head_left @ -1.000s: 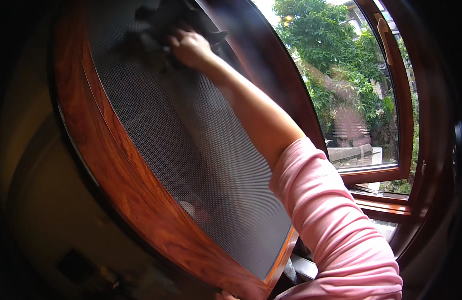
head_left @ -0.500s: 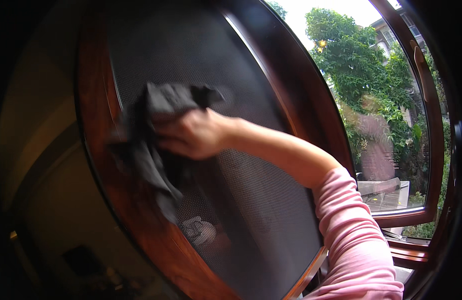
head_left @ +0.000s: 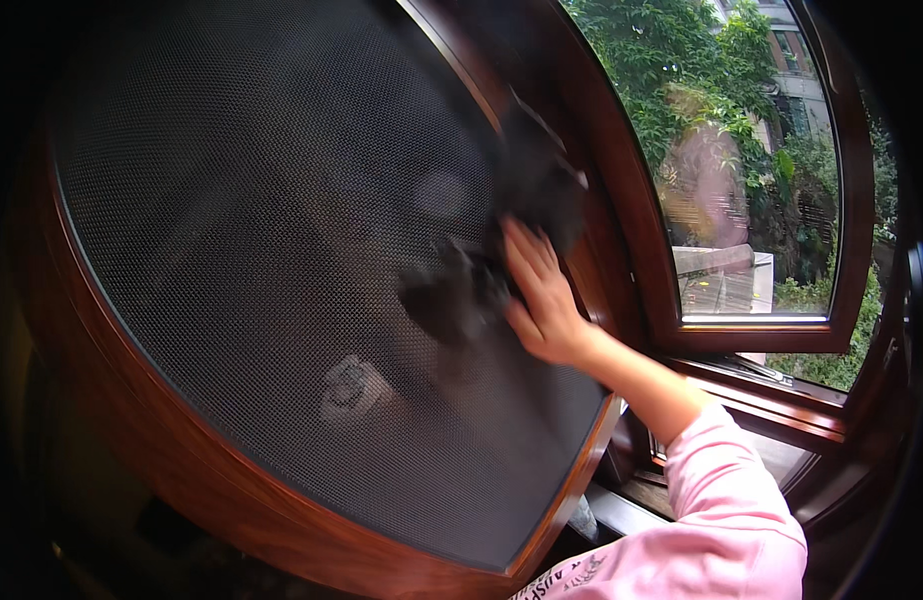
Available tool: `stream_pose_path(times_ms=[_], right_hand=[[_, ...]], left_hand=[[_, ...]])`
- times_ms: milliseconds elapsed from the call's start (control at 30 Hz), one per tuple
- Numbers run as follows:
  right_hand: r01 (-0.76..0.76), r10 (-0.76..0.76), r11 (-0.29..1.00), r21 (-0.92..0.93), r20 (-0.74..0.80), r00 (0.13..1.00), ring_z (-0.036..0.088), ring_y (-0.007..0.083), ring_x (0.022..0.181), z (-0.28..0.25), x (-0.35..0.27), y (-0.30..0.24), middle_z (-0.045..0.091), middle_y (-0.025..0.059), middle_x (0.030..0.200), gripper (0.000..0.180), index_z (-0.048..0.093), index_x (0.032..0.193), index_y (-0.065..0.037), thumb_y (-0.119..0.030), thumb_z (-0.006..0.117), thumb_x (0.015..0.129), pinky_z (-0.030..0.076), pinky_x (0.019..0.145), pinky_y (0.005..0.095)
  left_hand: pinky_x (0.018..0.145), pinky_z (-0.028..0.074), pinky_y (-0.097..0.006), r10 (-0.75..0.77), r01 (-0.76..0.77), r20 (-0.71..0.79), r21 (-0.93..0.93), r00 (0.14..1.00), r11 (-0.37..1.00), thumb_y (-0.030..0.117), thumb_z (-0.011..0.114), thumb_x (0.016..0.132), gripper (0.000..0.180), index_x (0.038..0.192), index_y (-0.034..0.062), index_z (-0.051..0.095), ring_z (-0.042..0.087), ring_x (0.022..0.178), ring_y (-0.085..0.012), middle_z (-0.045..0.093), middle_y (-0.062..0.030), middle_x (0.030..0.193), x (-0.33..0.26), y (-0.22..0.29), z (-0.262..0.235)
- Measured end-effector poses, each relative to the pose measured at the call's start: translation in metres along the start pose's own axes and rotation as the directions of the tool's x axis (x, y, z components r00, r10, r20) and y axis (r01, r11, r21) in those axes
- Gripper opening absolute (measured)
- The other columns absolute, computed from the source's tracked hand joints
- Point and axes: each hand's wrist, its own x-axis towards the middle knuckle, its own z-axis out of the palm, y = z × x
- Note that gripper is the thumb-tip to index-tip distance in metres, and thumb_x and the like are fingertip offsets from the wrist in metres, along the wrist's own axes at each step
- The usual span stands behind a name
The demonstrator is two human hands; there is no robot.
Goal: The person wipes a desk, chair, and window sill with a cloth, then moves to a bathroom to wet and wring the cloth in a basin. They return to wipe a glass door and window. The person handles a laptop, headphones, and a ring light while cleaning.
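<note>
My right hand (head_left: 550,312), in a pink sleeve, presses a dark grey cloth (head_left: 544,185) against the right side of a black mesh screen (head_left: 252,230). The fingers are stretched over the cloth, whose loose folds hang to the left of the hand and reach up over the wooden edge. A red-brown wooden frame (head_left: 197,470) surrounds the screen, which looks tilted in this view. The cloth is blurred by motion. My left hand is not in view.
To the right stands an open window sash (head_left: 850,200) with a wooden frame, with green trees (head_left: 652,60) outside. Below it runs a wooden sill (head_left: 772,405) with a metal stay (head_left: 757,370). A pale round patterned shape (head_left: 350,388) shows at the mesh.
My right hand has swept the cloth from the screen's left side to its right edge. The view has shifted, so the screen takes up more of the left.
</note>
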Motion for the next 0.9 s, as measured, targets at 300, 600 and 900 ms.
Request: stream_pose_path(times_ms=[300,600,900], right_hand=[[0.051,-0.067,0.988,0.148,0.108,0.992,0.059,0.0386,0.086,0.006,0.016,-0.046,0.06,0.0247,0.097,0.04,0.054,0.116,0.003,-0.028,0.055,0.09,0.047,0.072,0.042],[0.075,-0.06,0.994,0.078,-0.183,0.981,0.036,0.0443,0.122,0.056,0.144,-0.079,0.041,0.0249,0.133,0.06,0.043,0.131,0.002,-0.044,0.045,0.092,0.03,0.102,0.0467],[0.136,-0.145,0.958,-0.253,-0.017,0.989,0.061,0.0334,0.094,-0.032,-0.171,-0.102,0.063,0.0201,0.101,0.014,0.064,0.093,0.0,-0.007,0.061,0.081,0.051,0.084,0.0432]], left_hand=[[0.106,0.029,-0.041,0.025,-0.017,0.166,-0.047,0.986,0.999,0.051,0.03,0.095,0.067,0.143,0.0048,0.025,0.032,0.13,-0.0267,0.031,-0.0108,0.143,-0.023,-0.003,-0.025],[0.11,0.024,-0.043,-0.144,0.186,0.203,-0.209,0.969,0.96,0.072,0.035,0.085,0.088,0.145,0.009,0.024,0.027,0.134,-0.0261,0.027,-0.0076,0.148,-0.032,-0.001,-0.036],[0.114,0.017,-0.044,-0.125,0.131,0.039,-0.217,0.991,0.967,0.074,0.028,0.085,0.091,0.147,0.0091,0.018,0.019,0.139,-0.0281,0.016,-0.0095,0.153,-0.112,0.036,0.013]])
